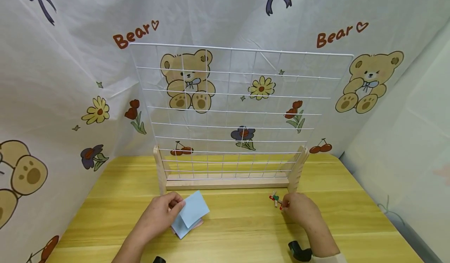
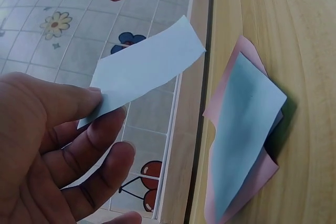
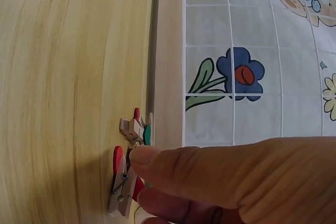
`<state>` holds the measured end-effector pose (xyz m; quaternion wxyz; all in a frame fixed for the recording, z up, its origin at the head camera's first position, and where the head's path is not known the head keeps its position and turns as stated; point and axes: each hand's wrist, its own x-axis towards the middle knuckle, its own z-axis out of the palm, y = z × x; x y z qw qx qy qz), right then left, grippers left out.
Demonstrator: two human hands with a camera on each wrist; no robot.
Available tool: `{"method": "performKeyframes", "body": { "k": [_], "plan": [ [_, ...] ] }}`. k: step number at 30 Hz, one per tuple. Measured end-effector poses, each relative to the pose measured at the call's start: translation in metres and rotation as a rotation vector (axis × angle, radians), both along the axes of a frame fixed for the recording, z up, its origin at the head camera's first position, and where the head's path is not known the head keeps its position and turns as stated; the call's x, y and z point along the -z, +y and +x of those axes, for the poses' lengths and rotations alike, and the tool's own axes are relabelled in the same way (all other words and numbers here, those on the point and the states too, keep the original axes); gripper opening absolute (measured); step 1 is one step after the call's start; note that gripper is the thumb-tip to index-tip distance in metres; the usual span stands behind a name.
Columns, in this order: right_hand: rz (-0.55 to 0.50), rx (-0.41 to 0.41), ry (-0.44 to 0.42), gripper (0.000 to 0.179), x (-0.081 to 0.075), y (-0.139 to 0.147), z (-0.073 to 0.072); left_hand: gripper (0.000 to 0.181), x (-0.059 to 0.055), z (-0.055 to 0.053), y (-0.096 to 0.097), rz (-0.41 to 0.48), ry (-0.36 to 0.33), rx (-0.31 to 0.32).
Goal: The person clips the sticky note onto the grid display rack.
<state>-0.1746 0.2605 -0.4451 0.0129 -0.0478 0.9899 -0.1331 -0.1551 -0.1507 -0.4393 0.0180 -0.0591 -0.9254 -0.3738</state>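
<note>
My left hand (image 1: 161,212) pinches a light blue paper sheet (image 2: 144,69) by one end between thumb and forefinger, raised over the table. Below it lies a small stack of blue and pink paper (image 2: 247,124), its sheets fanned at different angles. At the right, my right hand (image 1: 301,209) is at a little group of mini wooden clothespins. Thumb and forefinger close in on a clothespin with a red decoration (image 3: 122,184), its spring visible. Just beyond it lie more clothespins (image 3: 134,128) with red and green decorations. The right fingertips are partly hidden in the head view.
A white wire grid (image 1: 228,110) stands upright in a wooden base (image 1: 225,183) behind both hands. Cloth printed with bears and flowers hangs behind and to the left. A black object (image 1: 300,251) shows beside the right wrist. The wooden table (image 1: 239,235) extends between the hands.
</note>
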Motion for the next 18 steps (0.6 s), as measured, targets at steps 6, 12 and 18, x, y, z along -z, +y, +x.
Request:
{"method": "performKeyframes", "body": {
  "k": [6,12,18],
  "plan": [
    [0.006,0.001,0.014,0.014,0.0028,-0.0004,-0.0006,0.006,-0.0013,0.0004,0.0002,0.011,0.006,-0.009],
    [0.014,-0.012,0.013,0.014,0.0053,-0.0011,-0.0018,0.006,-0.0024,0.0016,0.0001,0.055,-0.006,-0.021],
    [0.005,-0.001,0.003,0.017,0.0066,-0.002,-0.0027,0.006,-0.0023,0.0016,0.0002,0.055,0.009,-0.015]
  ]
}}
